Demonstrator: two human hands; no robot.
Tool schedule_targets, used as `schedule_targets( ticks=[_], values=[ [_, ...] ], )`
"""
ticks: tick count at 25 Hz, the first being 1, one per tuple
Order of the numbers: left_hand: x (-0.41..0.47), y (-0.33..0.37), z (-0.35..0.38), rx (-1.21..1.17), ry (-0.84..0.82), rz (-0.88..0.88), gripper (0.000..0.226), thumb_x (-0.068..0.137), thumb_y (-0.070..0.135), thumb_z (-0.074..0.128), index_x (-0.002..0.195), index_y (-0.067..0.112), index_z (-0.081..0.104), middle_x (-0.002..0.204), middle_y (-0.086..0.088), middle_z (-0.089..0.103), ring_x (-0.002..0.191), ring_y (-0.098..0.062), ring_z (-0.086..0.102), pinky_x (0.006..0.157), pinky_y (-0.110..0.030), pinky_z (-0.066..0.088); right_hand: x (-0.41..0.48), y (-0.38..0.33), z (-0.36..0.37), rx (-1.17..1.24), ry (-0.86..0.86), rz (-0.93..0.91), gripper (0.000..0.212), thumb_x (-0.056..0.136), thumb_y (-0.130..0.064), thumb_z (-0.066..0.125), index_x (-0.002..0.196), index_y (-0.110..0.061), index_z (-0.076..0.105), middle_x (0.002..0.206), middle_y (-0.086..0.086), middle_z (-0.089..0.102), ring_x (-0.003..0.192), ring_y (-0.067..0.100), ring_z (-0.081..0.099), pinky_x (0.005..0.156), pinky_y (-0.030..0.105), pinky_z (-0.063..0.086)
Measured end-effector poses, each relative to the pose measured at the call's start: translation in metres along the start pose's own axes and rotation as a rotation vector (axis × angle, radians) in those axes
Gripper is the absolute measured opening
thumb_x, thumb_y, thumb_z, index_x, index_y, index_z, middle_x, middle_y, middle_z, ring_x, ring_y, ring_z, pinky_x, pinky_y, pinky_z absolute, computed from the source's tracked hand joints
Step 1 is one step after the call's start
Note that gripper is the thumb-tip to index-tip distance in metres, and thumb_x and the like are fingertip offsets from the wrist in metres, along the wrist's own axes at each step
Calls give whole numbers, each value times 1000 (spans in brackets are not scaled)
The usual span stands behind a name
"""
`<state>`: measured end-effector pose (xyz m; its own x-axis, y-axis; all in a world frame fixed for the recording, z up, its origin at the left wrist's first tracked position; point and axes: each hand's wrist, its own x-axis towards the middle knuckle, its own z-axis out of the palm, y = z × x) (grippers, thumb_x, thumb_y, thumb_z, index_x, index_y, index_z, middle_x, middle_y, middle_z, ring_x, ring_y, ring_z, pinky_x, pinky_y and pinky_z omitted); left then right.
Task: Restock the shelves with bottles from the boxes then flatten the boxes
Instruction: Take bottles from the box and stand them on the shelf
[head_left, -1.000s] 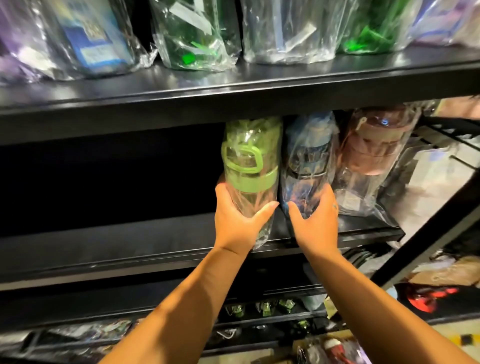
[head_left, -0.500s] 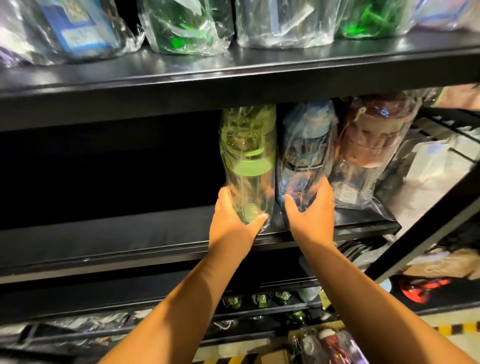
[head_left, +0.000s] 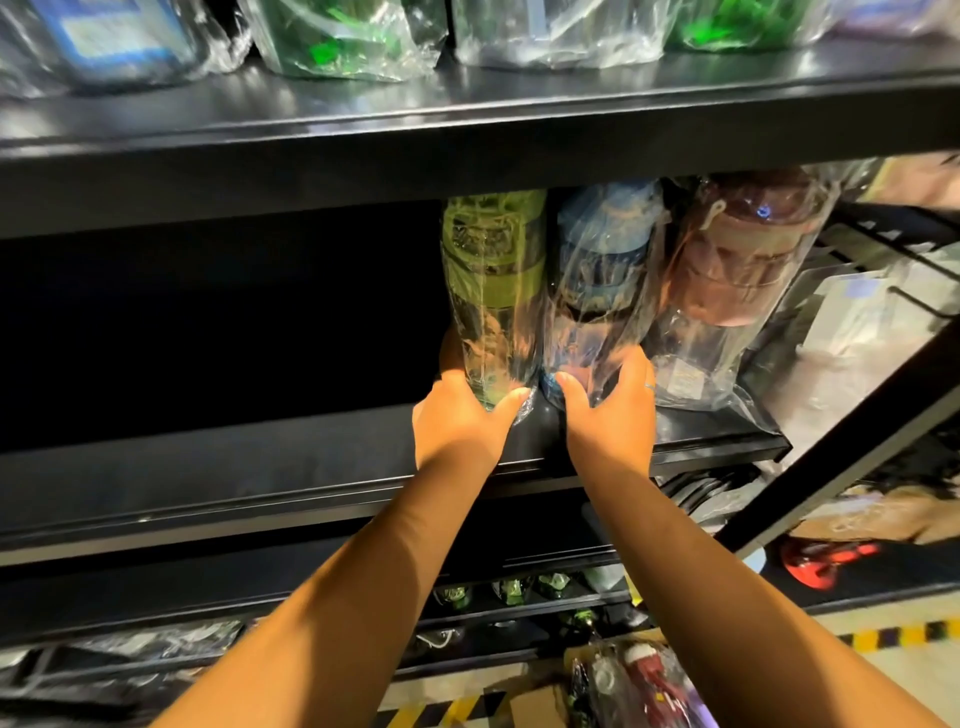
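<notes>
Black metal shelving unit (head_left: 260, 467) fills the view; its interior at left is in deep shadow. Overhead light glares off its upper shelf (head_left: 467, 119). Pale floor (head_left: 935, 675) lies below and right of the unit, marked with yellow-and-black striped tape (head_left: 904, 635). A slanted black bar (head_left: 857, 441) crosses at the unit's right end.

Two hands (head_left: 460, 421), three wrapped bottles (head_left: 491, 291) on middle shelf (head_left: 234, 467).
</notes>
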<state>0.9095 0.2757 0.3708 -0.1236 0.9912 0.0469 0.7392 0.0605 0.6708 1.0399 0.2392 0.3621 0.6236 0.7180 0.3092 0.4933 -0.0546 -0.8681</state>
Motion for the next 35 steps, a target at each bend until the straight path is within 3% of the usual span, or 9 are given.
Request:
schedule_targets(
  ticks=[4, 7, 10, 14, 18, 22, 28, 31, 35],
  values=[
    [-1, -3, 1, -24, -9, 22, 67, 76, 60, 77, 116, 10, 56, 117, -11, 67, 112, -34, 61, 95, -43, 51, 0, 2, 2, -25, 2, -14, 32, 87, -28, 69, 99, -11, 45, 104, 0, 48, 86, 11, 44, 71, 32, 36],
    [-2, -7, 0, -16, -79, 53, 65, 80, 55, 75, 120, 10, 51, 122, -10, 61, 115, -33, 59, 95, -43, 49, -4, 4, 0, -79, -63, -56, 57, 85, -28, 70, 129, -9, 40, 136, 8, 39, 119, 25, 45, 96, 43, 44],
    [-12, -27, -7, 78, -97, 215, 64, 87, 53, 66, 131, 11, 46, 130, -10, 55, 125, -30, 52, 101, -41, 43, -34, 17, -8, -213, -81, -144, 75, 88, -34, 64, 149, -8, 28, 153, 12, 28, 140, 31, 30, 114, 46, 29],
    [-47, -80, -26, 508, -26, 447, 74, 96, 62, 30, 155, 18, 33, 161, -8, 33, 149, -28, 28, 123, -46, 17, -97, 49, -9, -569, -148, -249, 74, 95, -57, 34, 150, -9, 31, 159, 17, 26, 148, 37, 15, 114, 62, 16],
    [-94, -153, -48, 619, 14, 554, 75, 91, 59, 37, 155, 20, 29, 163, -8, 27, 150, -32, 26, 119, -54, 17, -156, 56, -4, -696, -362, -387, 83, 87, -56, 43, 156, -18, 16, 165, 15, 1, 152, 35, 0, 117, 55, 2],
    [-141, -239, -75, 632, -93, 351, 83, 86, 61, 39, 151, 10, 37, 158, -18, 35, 144, -40, 35, 114, -59, 32, -221, 47, 28, -834, -744, -441, 89, 74, -54, 68, 150, -20, 35, 158, 14, 30, 146, 38, 25, 114, 63, 24],
    [-256, -393, -161, 709, -337, -82, 82, 79, 62, 39, 149, 17, 45, 150, -17, 47, 134, -40, 48, 104, -56, 43, -337, -19, 92, -942, -1142, -610, 69, 95, -50, 44, 155, -26, 19, 163, 10, 13, 148, 36, 14, 117, 59, 10],
    [-324, -439, -219, 643, -260, -284, 83, 77, 56, 55, 149, 21, 38, 144, -16, 52, 128, -38, 53, 105, -52, 43, -420, -55, 123, -930, -1249, -773, 67, 93, -53, 45, 152, -27, 27, 161, 7, 21, 145, 34, 22, 116, 56, 17],
    [-410, -508, -284, 606, -160, -506, 81, 76, 63, 38, 138, 14, 57, 130, -16, 63, 117, -38, 62, 101, -51, 46, -531, -102, 153, -853, -1360, -979, 67, 94, -53, 45, 153, -31, 23, 160, 3, 22, 145, 30, 23, 118, 54, 15]
  ],
)
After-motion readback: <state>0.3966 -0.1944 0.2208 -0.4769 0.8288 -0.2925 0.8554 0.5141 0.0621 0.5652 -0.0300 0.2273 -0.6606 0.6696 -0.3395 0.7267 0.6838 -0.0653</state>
